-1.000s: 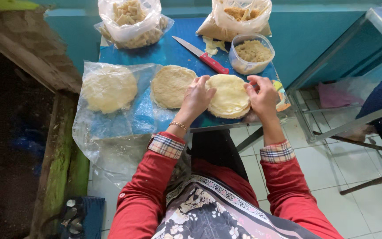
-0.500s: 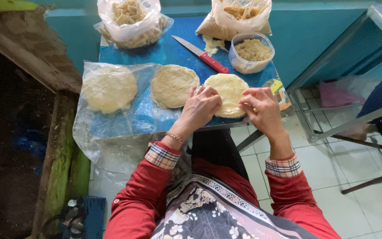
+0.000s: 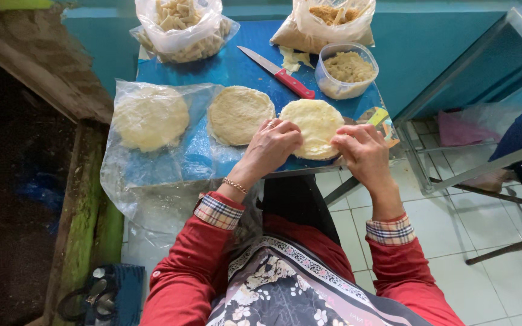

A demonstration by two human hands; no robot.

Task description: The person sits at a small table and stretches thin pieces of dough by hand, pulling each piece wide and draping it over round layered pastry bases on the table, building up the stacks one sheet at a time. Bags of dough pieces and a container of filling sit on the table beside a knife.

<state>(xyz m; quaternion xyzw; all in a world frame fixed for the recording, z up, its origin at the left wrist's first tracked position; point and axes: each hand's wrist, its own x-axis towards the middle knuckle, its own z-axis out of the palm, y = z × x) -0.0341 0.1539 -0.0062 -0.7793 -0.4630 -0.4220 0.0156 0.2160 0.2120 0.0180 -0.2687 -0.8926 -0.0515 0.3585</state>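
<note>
Pale dough round (image 3: 315, 127) is sitting near the blue surface's (image 3: 225, 66) 5 o'clock edge; I'm pressing it, left hand (image 3: 270, 145) and right hand (image 3: 360, 151) fingers together, flat on its rim. Next probably needs even pressure, judging.

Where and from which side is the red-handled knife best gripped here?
Probably by the red handle of the knife, coming from the near right. It lies flat and diagonal on the blue table, handle toward the person, blade pointing away up-left.

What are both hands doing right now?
Left hand: fingers bent, pressing the near edge of the dough round.
Right hand: fingers curled on the same round's edge.
</note>
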